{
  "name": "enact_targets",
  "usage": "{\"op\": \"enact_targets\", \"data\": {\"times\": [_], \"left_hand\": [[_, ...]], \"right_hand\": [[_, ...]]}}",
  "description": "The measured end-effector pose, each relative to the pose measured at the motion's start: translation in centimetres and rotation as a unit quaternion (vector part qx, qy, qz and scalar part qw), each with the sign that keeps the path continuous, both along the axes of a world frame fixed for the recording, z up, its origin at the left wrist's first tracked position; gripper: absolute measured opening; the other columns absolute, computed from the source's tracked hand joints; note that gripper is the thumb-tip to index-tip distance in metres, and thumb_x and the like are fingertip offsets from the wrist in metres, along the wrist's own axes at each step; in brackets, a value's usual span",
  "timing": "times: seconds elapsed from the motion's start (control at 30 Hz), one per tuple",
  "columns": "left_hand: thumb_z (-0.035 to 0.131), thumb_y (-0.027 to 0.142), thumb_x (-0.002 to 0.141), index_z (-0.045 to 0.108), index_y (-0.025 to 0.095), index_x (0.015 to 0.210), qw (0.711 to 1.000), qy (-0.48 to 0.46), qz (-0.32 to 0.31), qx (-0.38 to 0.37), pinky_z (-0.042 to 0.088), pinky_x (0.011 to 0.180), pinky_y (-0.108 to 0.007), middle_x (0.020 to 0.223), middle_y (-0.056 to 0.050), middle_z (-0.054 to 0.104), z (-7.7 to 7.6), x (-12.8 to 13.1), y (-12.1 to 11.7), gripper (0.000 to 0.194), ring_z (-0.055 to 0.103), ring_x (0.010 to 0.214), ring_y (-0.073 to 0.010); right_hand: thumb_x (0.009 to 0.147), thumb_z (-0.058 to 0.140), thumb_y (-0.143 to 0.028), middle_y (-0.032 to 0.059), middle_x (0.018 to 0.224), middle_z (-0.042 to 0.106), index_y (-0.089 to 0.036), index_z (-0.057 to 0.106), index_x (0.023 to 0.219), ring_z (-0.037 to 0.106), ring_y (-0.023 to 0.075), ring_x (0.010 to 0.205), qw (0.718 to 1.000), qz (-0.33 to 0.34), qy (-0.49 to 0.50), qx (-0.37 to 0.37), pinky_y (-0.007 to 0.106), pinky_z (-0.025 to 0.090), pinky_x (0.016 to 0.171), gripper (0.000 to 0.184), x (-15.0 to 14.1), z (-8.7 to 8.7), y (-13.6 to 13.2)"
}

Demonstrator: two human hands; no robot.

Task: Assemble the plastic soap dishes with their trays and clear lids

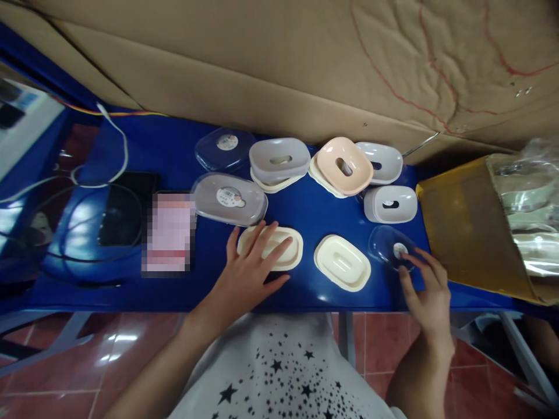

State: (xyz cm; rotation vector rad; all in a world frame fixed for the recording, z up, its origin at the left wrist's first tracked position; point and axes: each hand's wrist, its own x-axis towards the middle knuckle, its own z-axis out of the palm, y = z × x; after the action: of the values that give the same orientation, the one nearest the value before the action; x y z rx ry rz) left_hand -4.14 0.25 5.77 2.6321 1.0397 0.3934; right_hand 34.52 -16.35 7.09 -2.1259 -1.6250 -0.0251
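Note:
My left hand [251, 265] is spread over a cream oval dish [298, 247], its fingers apart and covering part of it. Beside that, a second cream dish [343, 263] with a raised ridge lies face up. At the right, my right hand [425, 285] has its thumb and fingertips on the near edge of a clear plastic lid [384, 244] that bears a round sticker. A grey box under a clear lid [209, 198] sits just beyond my left fingers.
At the back stand a grey box [279, 163], a peach slotted tray [358, 169], a grey slotted tray [388, 160] and another clear lid [213, 154]. A grey slotted box [402, 203] is nearer. A carton [458, 233] bounds the right; a phone [170, 233] and cables [124, 145] lie left.

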Motion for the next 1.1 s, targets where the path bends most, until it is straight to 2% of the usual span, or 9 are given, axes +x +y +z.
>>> {"op": "enact_targets", "data": {"times": [0.13, 0.23, 0.4, 0.53, 0.63, 0.7, 0.8, 0.93, 1.1], "left_hand": [[0.073, 0.032, 0.101, 0.050, 0.024, 0.161, 0.999, 0.015, 0.010, -0.036, 0.042, 0.120, -0.071, 0.175, -0.025, 0.037, 0.4, -1.4, 0.2, 0.064, 0.044, 0.158, -0.0449], [0.078, 0.033, 0.098, 0.052, 0.026, 0.158, 0.999, 0.025, 0.017, -0.043, 0.052, 0.111, -0.065, 0.168, -0.022, 0.049, 0.8, -2.2, 0.2, 0.066, 0.054, 0.147, -0.0452], [0.084, 0.040, 0.093, 0.050, 0.027, 0.156, 0.995, -0.053, 0.053, -0.071, 0.054, 0.112, -0.061, 0.153, -0.017, 0.059, 1.6, -3.4, -0.8, 0.073, 0.061, 0.137, -0.0401], [0.079, 0.044, 0.098, 0.042, 0.032, 0.161, 0.980, -0.122, 0.122, -0.097, 0.054, 0.117, -0.057, 0.161, -0.015, 0.050, 1.9, -3.7, -1.4, 0.074, 0.057, 0.145, -0.0365], [0.079, 0.047, 0.098, 0.041, 0.033, 0.162, 0.985, -0.107, 0.110, -0.082, 0.053, 0.118, -0.059, 0.160, -0.015, 0.052, 1.6, -3.6, -1.5, 0.076, 0.057, 0.145, -0.0372], [0.080, 0.047, 0.098, 0.040, 0.032, 0.163, 0.990, -0.087, 0.085, -0.071, 0.053, 0.118, -0.059, 0.160, -0.016, 0.053, 1.2, -3.7, -1.4, 0.077, 0.058, 0.145, -0.0377], [0.082, 0.043, 0.097, 0.038, 0.029, 0.165, 0.994, -0.062, 0.067, -0.054, 0.054, 0.116, -0.060, 0.161, -0.019, 0.053, 0.1, -3.3, -1.2, 0.083, 0.058, 0.144, -0.0403], [0.089, 0.041, 0.090, 0.033, 0.029, 0.168, 0.996, -0.061, 0.063, -0.036, 0.052, 0.116, -0.066, 0.163, -0.023, 0.051, -1.5, -1.5, -0.7, 0.097, 0.056, 0.147, -0.0456], [0.095, 0.039, 0.084, 0.008, 0.031, 0.177, 0.982, -0.143, 0.075, -0.101, 0.047, 0.124, -0.065, 0.172, -0.025, 0.035, -2.2, -0.2, -0.7, 0.128, 0.041, 0.160, -0.0448]], "right_hand": [[0.107, 0.062, -0.036, 0.0140, 0.150, 0.066, -0.027, 0.070, 0.141, 0.061, 0.0366, 0.141, 0.999, -0.001, -0.036, 0.026, 0.062, 0.047, 0.120, 0.036, 1.9, 0.9, 3.2], [0.108, 0.060, -0.039, 0.0132, 0.151, 0.068, -0.027, 0.066, 0.147, 0.060, 0.0371, 0.143, 0.995, 0.052, -0.076, -0.022, 0.061, 0.044, 0.119, 0.042, 2.1, 0.9, 7.6], [0.109, 0.052, -0.022, 0.0066, 0.124, 0.082, -0.028, 0.075, 0.131, 0.075, 0.0263, 0.114, 0.979, 0.181, -0.092, -0.011, 0.051, 0.042, 0.117, 0.032, -1.6, 0.6, 11.8], [0.108, 0.057, -0.024, 0.0077, 0.137, 0.077, -0.028, 0.070, 0.141, 0.071, 0.0269, 0.127, 0.966, 0.246, -0.074, -0.001, 0.050, 0.042, 0.119, 0.035, -5.5, 0.3, 12.0], [0.107, 0.064, -0.034, 0.0159, 0.155, 0.066, -0.022, 0.061, 0.152, 0.062, 0.0341, 0.142, 0.981, 0.162, -0.105, 0.013, 0.054, 0.043, 0.118, 0.047, -5.4, -0.2, 12.1], [0.108, 0.064, -0.035, 0.0176, 0.150, 0.069, -0.019, 0.063, 0.151, 0.065, 0.0359, 0.137, 0.985, 0.106, -0.137, 0.016, 0.055, 0.047, 0.112, 0.046, -4.1, -0.5, 12.0], [0.110, 0.059, -0.029, 0.0130, 0.135, 0.078, -0.021, 0.070, 0.141, 0.074, 0.0314, 0.120, 0.983, 0.098, -0.153, 0.026, 0.049, 0.052, 0.101, 0.034, -3.3, -0.4, 11.4], [0.109, 0.061, -0.020, 0.0091, 0.133, 0.080, -0.024, 0.064, 0.149, 0.075, 0.0266, 0.116, 0.971, 0.192, -0.133, 0.050, 0.044, 0.051, 0.099, 0.041, -7.4, 1.0, 10.5], [0.110, 0.056, -0.011, 0.0045, 0.137, 0.079, -0.023, 0.065, 0.148, 0.070, 0.0221, 0.124, 0.929, 0.364, -0.074, 0.001, 0.043, 0.048, 0.107, 0.040, -14.6, 1.9, 10.1]]}}
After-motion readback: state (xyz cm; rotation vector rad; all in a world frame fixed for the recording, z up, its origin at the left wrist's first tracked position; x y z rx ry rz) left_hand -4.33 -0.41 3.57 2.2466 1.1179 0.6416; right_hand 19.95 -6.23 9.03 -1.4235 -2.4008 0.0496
